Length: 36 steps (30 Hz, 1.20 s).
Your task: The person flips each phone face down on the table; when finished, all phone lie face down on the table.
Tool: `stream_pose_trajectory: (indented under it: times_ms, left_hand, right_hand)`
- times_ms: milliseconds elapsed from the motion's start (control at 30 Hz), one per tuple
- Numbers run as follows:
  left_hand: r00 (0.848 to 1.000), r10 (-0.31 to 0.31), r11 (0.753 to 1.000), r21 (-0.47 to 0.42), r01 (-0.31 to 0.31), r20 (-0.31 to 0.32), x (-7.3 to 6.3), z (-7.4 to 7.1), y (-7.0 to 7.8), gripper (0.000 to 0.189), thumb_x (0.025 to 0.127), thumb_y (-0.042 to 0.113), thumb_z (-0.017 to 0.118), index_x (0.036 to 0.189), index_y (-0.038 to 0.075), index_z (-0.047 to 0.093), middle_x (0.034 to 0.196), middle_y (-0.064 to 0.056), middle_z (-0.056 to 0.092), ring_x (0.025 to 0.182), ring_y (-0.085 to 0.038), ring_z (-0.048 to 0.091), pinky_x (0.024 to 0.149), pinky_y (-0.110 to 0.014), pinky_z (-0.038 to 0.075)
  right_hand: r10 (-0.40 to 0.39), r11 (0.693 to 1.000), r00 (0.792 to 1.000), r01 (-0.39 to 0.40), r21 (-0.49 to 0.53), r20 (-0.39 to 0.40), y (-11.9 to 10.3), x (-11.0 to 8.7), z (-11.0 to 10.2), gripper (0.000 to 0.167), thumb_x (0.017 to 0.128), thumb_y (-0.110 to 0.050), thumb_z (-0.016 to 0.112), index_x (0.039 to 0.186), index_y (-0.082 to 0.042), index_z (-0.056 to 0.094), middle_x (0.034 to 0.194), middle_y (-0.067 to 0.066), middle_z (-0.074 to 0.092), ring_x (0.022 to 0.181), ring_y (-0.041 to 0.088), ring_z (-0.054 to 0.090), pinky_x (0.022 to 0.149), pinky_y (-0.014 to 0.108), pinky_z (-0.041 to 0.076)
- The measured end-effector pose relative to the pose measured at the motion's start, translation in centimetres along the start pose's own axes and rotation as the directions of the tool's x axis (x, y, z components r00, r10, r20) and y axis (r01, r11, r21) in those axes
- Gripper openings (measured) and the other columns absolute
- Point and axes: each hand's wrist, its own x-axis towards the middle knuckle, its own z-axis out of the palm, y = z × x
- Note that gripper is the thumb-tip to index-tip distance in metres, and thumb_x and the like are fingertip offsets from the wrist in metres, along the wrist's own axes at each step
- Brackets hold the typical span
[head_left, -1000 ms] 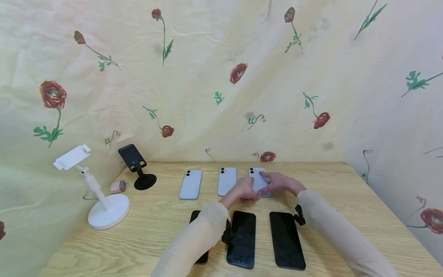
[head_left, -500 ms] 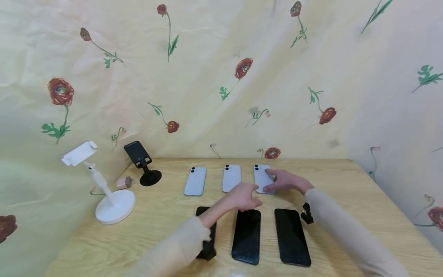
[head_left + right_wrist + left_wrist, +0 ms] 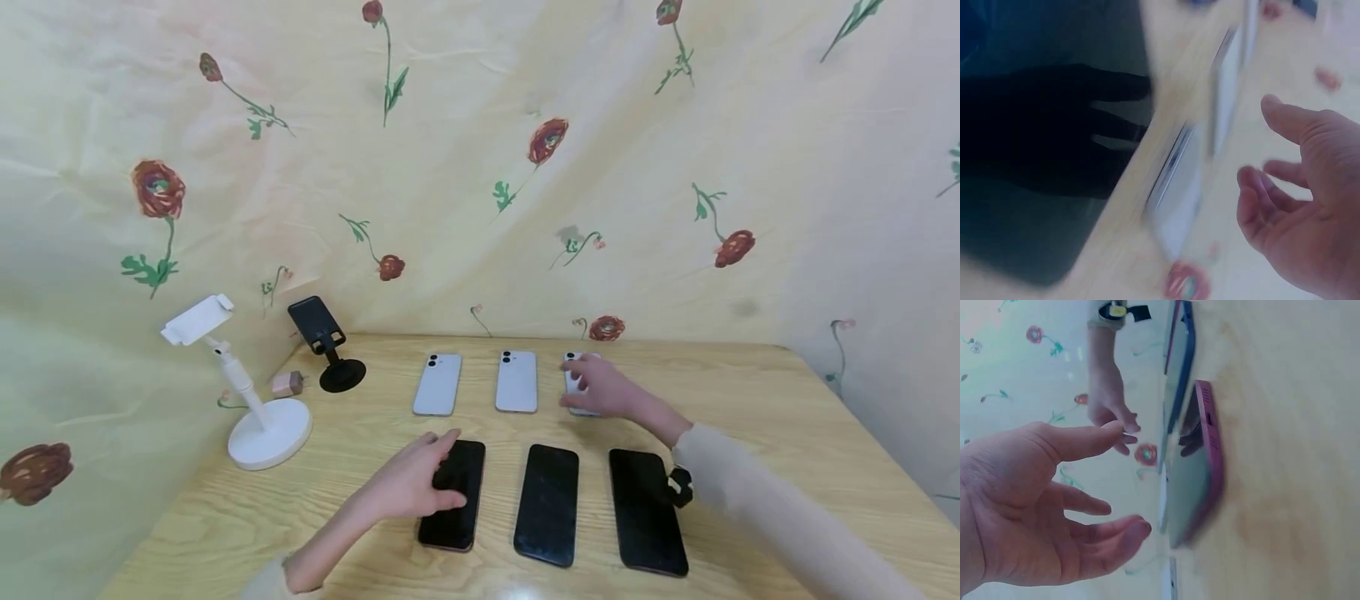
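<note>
Three dark-screened smartphones lie face up in the front row: a left one (image 3: 471, 483) with a reddish edge (image 3: 1213, 447), a middle one (image 3: 547, 504) and a right one (image 3: 648, 517). Behind them, three pale smartphones lie camera side up: left (image 3: 437, 385), middle (image 3: 517, 382) and right (image 3: 572, 385). My left hand (image 3: 408, 483) hovers over the left dark phone, fingers spread and holding nothing. Over the right pale phone, partly covering it, is my right hand (image 3: 607, 392); the right wrist view shows its fingers loosely bent with nothing between them.
At the left stand a white phone stand (image 3: 270, 433) and a black phone stand (image 3: 342, 375). A small pink charger plug (image 3: 287, 383) lies between them. Flower-patterned cloth (image 3: 450, 167) hangs behind the wooden table (image 3: 720, 375).
My left hand has moved from beside the right pale phone leftward and nearer, over the left dark phone. My right hand has lifted slightly off the right pale phone. The head view has shifted.
</note>
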Motion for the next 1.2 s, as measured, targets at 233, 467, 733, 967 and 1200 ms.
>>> stream_pose_trajectory:
  times_ms: [233,467,733,967,1200]
  left_hand:
    - [0.998,-0.019,0.997,-0.069,0.023,0.051,-3.4,0.1,-2.4,0.092,0.08,0.03,0.086,0.15,-0.005,0.038,0.127,-0.021,0.054,0.114,-0.039,0.055,0.087,-0.051,0.049]
    - [1.0,0.016,0.992,-0.129,-0.014,0.014,-4.1,1.4,-3.6,0.1,0.075,0.031,0.09,0.15,-0.006,0.037,0.124,-0.011,0.051,0.102,-0.025,0.056,0.084,-0.039,0.049]
    - [0.999,0.042,0.996,-0.084,-0.043,-0.012,-4.1,2.6,-2.7,0.111,0.067,0.032,0.094,0.154,0.0,0.033,0.14,-0.017,0.042,0.118,-0.031,0.047,0.097,-0.048,0.044]
    - [0.999,0.042,0.998,-0.034,-0.043,-0.031,-4.0,3.3,-2.6,0.104,0.07,0.033,0.091,0.152,0.0,0.037,0.142,-0.016,0.041,0.127,-0.033,0.04,0.099,-0.046,0.043]
    - [0.996,0.057,0.998,-0.029,-0.059,-0.073,-3.9,3.7,-2.8,0.09,0.073,0.034,0.089,0.143,-0.004,0.05,0.138,-0.017,0.046,0.121,-0.033,0.047,0.096,-0.047,0.044]
  right_hand:
    - [-0.107,0.988,0.976,0.083,0.127,0.188,-5.6,0.5,2.2,0.053,0.087,-0.016,0.08,0.128,0.012,0.059,0.105,0.018,0.065,0.088,0.025,0.067,0.074,0.033,0.054]
    - [-0.125,0.982,0.943,0.074,0.172,0.308,-8.9,1.2,4.5,0.063,0.085,-0.017,0.082,0.134,0.011,0.054,0.11,0.017,0.063,0.091,0.024,0.065,0.077,0.031,0.053]
    - [-0.104,0.991,0.918,0.065,0.113,0.383,-10.6,2.0,6.2,0.079,0.078,-0.027,0.089,0.138,0.007,0.051,0.109,0.009,0.055,0.089,0.018,0.056,0.078,0.029,0.049]
    - [-0.092,0.992,0.915,0.05,0.116,0.392,-11.2,2.3,7.3,0.082,0.073,-0.029,0.092,0.138,0.002,0.052,0.111,0.005,0.049,0.087,0.015,0.053,0.077,0.027,0.047]
    - [-0.092,0.993,0.928,0.057,0.107,0.362,-11.2,2.3,8.1,0.081,0.072,-0.036,0.092,0.133,0.002,0.054,0.107,0.003,0.046,0.083,0.015,0.048,0.075,0.028,0.045]
